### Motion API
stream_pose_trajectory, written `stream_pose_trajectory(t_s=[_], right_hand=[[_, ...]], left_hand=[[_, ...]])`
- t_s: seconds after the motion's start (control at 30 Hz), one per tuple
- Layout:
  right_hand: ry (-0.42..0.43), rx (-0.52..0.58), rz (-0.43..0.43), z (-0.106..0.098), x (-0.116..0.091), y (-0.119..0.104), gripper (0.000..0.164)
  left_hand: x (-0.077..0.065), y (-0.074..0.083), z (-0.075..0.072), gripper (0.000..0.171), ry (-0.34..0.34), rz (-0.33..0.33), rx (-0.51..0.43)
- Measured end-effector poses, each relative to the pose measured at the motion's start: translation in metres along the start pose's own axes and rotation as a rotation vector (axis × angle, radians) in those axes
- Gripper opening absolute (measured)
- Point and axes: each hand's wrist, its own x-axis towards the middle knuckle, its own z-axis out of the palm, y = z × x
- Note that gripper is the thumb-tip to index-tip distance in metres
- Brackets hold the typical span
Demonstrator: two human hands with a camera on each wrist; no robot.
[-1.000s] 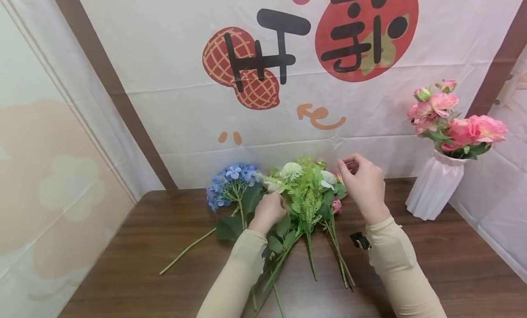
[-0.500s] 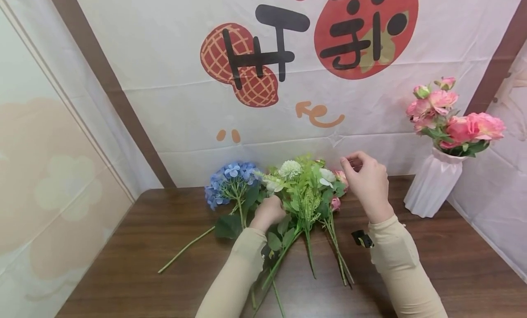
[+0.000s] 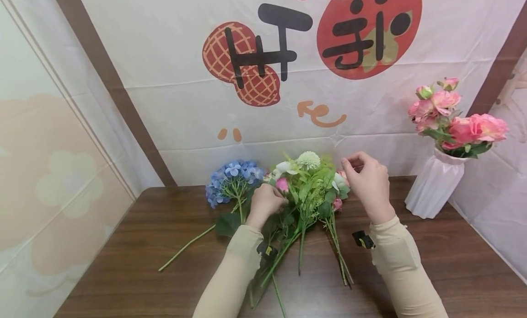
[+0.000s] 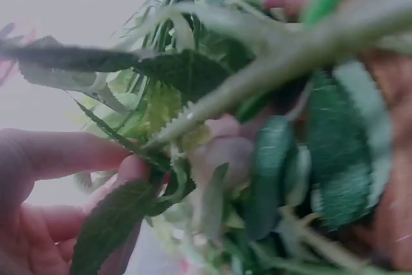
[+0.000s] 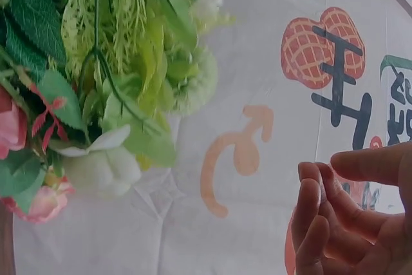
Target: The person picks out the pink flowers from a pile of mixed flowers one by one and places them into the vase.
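In the head view my left hand (image 3: 266, 201) is among the artificial flowers in the middle of the table. The left wrist view shows its thumb and fingers pinching a leafy green flower stem (image 4: 241, 88). A pink bloom (image 3: 282, 185) shows just above that hand, beside a round white-green flower (image 3: 309, 160) and light green foliage (image 3: 309, 190). My right hand (image 3: 369, 185) hovers right of the bunch with loosely curled fingers and nothing in them. White and pink blooms, including a white flower (image 5: 106, 169), are close to it in the right wrist view.
A blue hydrangea (image 3: 234, 180) lies left of the bunch, its stem pointing to the front left. At the right, a white vase (image 3: 435, 185) holds pink flowers (image 3: 473, 128). A printed cloth backdrop (image 3: 181, 112) hangs behind the wooden table (image 3: 136, 245).
My left hand has risen slightly and turned. The round white-green flower and foliage have shifted up and right, and the pink bloom has come into view. The right hand stays nearly still.
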Motion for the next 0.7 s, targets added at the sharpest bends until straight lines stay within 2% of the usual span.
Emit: stream_pose_trajectory(t_s=[0.2,0.3,0.47,0.6,0.7], right_hand=[[-0.019,0.018,-0.053,0.011,-0.005,-0.005,0.023],[-0.033,0.025,-0.088,0.018,-0.009,-0.009,0.021],[-0.087,0.037,-0.109,0.027,-0.017,-0.017,0.02],[-0.107,0.025,-0.108,0.028,-0.021,-0.019,0.019],[-0.104,0.016,-0.112,0.028,-0.022,-0.019,0.016]], left_hand=[[-0.005,0.008,-0.015,0.019,0.17,0.058,0.046],[-0.008,0.012,-0.019,0.016,0.233,0.095,0.055],[-0.013,0.018,-0.026,0.012,0.331,0.151,0.031],[-0.02,0.022,-0.036,0.013,0.402,0.159,-0.002],[-0.025,0.025,-0.044,0.013,0.431,0.162,-0.057]])
